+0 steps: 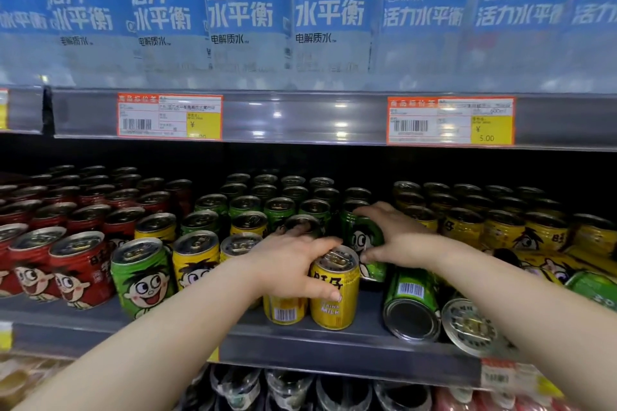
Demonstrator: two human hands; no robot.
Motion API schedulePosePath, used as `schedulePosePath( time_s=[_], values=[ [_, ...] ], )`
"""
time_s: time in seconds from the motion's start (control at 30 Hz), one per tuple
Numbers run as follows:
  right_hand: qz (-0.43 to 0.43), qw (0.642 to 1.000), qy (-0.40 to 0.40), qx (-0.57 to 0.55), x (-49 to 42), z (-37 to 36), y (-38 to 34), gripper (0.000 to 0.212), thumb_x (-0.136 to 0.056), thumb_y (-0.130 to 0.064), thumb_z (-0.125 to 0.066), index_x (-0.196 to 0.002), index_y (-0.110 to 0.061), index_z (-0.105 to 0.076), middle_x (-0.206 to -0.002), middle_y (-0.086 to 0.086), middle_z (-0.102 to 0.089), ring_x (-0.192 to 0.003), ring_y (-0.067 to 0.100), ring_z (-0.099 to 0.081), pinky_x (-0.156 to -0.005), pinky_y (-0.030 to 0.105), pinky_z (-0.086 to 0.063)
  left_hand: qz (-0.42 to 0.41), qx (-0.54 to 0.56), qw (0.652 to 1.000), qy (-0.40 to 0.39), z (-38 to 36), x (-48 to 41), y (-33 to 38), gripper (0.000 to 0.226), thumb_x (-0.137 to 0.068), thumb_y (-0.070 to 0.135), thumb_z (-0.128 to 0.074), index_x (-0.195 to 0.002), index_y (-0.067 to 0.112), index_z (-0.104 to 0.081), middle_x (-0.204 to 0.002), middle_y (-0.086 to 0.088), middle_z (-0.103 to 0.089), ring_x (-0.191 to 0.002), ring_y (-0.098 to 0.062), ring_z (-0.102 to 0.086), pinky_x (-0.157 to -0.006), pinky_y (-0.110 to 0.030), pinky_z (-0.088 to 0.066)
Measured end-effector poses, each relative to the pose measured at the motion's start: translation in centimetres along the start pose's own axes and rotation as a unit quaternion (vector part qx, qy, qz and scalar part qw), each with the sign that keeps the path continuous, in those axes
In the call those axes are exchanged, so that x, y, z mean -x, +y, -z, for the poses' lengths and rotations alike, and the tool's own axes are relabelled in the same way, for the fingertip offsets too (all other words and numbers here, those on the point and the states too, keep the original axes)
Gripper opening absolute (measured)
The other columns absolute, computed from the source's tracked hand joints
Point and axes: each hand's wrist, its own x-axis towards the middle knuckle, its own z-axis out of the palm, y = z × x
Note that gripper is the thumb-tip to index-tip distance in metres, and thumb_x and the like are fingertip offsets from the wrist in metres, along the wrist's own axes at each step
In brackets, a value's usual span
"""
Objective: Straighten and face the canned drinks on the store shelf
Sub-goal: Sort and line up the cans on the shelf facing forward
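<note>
Small cartoon-face cans fill the grey shelf (334,344): red ones (83,270) at left, green (142,277) and yellow ones mixed in the middle, yellow ones (500,230) at right. My left hand (293,264) grips an upright yellow can (334,297) at the shelf front, its label turned sideways. My right hand (397,237) wraps a tilted green can (362,240) just behind. A green can (412,304) and another can (470,327) lie on their sides at front right.
Blue-labelled drink bottles (327,10) stand on the shelf above, over a rail with price tags (170,117). More cans lie toppled at far right (594,287). Dark wrapped packs (300,387) sit on the shelf below.
</note>
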Motion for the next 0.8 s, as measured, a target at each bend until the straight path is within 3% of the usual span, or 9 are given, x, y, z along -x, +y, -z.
schedulePosePath(
  time_s=[0.17,0.3,0.4,0.47,0.53,0.63,0.73,0.8],
  values=[
    [0.011,1.000,0.011,0.013,-0.3,0.0,-0.5,0.055,-0.079,-0.017,-0.070,-0.128,-0.028,-0.049,-0.127,-0.002,-0.047,-0.116,0.017,-0.047,-0.089,0.023,-0.040,0.000,0.002,1.000,0.004,0.0,0.0,0.0,0.086,-0.076,0.069,-0.051,-0.146,0.039,-0.012,-0.151,0.000,-0.032,-0.141,-0.026,-0.023,-0.113,-0.043,-0.025],
    [0.007,0.997,0.037,-0.062,-0.7,0.0,-1.5,0.033,-0.082,-0.010,-0.064,-0.113,-0.022,-0.064,-0.121,-0.003,-0.059,-0.115,0.014,-0.053,-0.090,0.017,-0.038,-0.004,0.011,1.000,0.014,0.0,0.0,0.0,0.086,-0.075,0.069,-0.053,-0.145,0.039,-0.013,-0.151,0.000,-0.031,-0.140,-0.026,-0.024,-0.111,-0.043,-0.027],
    [-0.003,0.995,0.028,-0.098,0.3,1.1,-2.2,0.026,-0.088,-0.013,-0.059,-0.111,-0.021,-0.066,-0.120,-0.005,-0.061,-0.115,0.012,-0.054,-0.087,0.014,-0.035,-0.008,0.008,1.000,0.017,-0.1,0.0,-0.1,0.085,-0.075,0.069,-0.053,-0.145,0.039,-0.014,-0.149,0.001,-0.032,-0.139,-0.026,-0.026,-0.111,-0.042,-0.027],
    [-0.051,0.997,0.040,-0.034,1.7,2.4,-1.9,0.023,-0.090,-0.023,-0.056,-0.112,-0.024,-0.064,-0.122,-0.003,-0.059,-0.114,0.015,-0.053,-0.085,0.017,-0.037,-0.010,0.009,1.000,0.016,-0.1,0.0,-0.1,0.085,-0.075,0.070,-0.052,-0.145,0.039,-0.014,-0.150,0.001,-0.031,-0.139,-0.025,-0.025,-0.112,-0.042,-0.026],
    [-0.108,0.991,-0.001,0.076,3.5,3.4,-1.5,0.032,-0.090,-0.041,-0.053,-0.116,-0.023,-0.060,-0.125,0.002,-0.057,-0.114,0.020,-0.052,-0.087,0.022,-0.040,-0.013,0.012,1.000,0.014,0.0,0.0,-0.1,0.087,-0.074,0.071,-0.051,-0.145,0.039,-0.013,-0.153,0.001,-0.027,-0.142,-0.025,-0.020,-0.114,-0.045,-0.021],
    [-0.190,0.960,-0.127,0.161,6.0,3.1,-1.5,0.073,-0.079,-0.068,-0.050,-0.134,-0.020,-0.046,-0.137,0.004,-0.050,-0.121,0.024,-0.050,-0.096,0.032,-0.045,-0.013,0.015,1.000,0.014,0.2,-0.2,0.2,0.088,-0.073,0.073,-0.050,-0.146,0.037,-0.014,-0.157,0.002,-0.013,-0.145,-0.024,-0.007,-0.116,-0.049,-0.004],
    [-0.200,0.964,-0.117,0.133,7.1,1.7,-2.3,0.083,-0.077,-0.070,-0.050,-0.143,-0.023,-0.033,-0.149,0.007,-0.035,-0.131,0.028,-0.041,-0.103,0.035,-0.040,-0.035,0.030,0.998,0.035,0.6,-0.8,1.1,0.093,-0.072,0.074,-0.048,-0.147,0.033,-0.011,-0.159,0.002,-0.001,-0.146,-0.023,0.003,-0.117,-0.048,0.003],
    [-0.185,0.970,-0.096,0.128,6.9,1.0,-2.9,0.083,-0.078,-0.069,-0.050,-0.145,-0.025,-0.029,-0.153,0.009,-0.027,-0.134,0.030,-0.037,-0.106,0.036,-0.038,-0.053,0.040,0.998,0.023,0.7,-1.0,1.8,0.094,-0.075,0.071,-0.050,-0.148,0.030,-0.007,-0.159,0.001,-0.003,-0.146,-0.021,0.000,-0.118,-0.044,-0.005]
  ],
)
